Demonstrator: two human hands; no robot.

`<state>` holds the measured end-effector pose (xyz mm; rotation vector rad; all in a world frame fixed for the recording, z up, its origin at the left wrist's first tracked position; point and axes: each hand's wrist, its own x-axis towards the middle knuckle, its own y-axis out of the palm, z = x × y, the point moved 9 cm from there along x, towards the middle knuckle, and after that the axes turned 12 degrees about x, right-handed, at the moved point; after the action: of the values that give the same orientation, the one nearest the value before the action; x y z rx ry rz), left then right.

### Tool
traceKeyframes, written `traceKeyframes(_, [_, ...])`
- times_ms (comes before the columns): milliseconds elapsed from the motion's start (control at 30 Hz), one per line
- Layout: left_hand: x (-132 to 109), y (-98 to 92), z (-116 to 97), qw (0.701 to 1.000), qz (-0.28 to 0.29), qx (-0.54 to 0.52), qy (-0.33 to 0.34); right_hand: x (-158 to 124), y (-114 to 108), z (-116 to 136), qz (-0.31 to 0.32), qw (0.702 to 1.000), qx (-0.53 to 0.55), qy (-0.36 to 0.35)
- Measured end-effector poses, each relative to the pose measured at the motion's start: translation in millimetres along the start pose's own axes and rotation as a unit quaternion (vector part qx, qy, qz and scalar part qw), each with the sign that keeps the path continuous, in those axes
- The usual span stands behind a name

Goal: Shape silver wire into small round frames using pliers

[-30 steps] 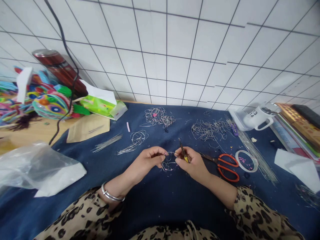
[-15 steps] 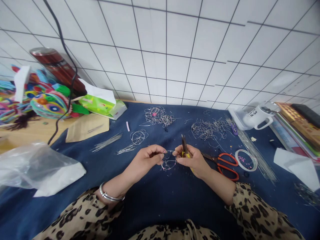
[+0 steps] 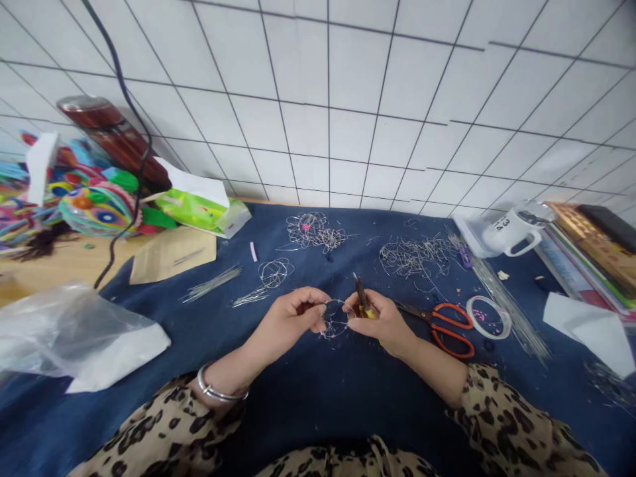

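Wirework (image 3: 336, 323) of thin silver strands, bent into an open round frame dotted with small pink beads, sits between the two hands in the head view, above a dark blue cloth (image 3: 308, 411) spread over a pale wooden tabletop (image 3: 82, 262). Whether its lower edge touches the cloth is hard to tell.

The left hand (image 3: 293, 318) has its grip pinched closed, thumb against fingers, on the left edge of the frame; a silver bangle (image 3: 218, 395) circles that wrist. The right hand (image 3: 385, 324) pinches the frame's right edge between thumb and fingertips, and the same grip also keeps hold of a dark-metal hand tool with yellow handles (image 3: 366, 301), its tip angled up and away from the person.

Just right of the right hand lie scissors with orange looped handles (image 3: 430, 319), and beside them a white round shallow dish (image 3: 507, 323) with pink beads inside. Beyond the hands lie a loose silver wire tangle (image 3: 417, 257) to the right and a wire cluster with a pink spot (image 3: 315, 232) near the wall. To the left of these are a small round wire frame (image 3: 275, 272) and a bundle of straight silver wires (image 3: 211, 285).
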<state>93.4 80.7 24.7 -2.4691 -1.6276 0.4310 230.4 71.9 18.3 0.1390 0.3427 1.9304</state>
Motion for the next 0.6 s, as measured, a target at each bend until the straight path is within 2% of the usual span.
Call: traceKeyframes(600, [2.7,1.4,2.6,1.0,0.01,0.003,-0.008,-0.4,-0.3,-5.7,-0.005,0.999,0.051,-0.006])
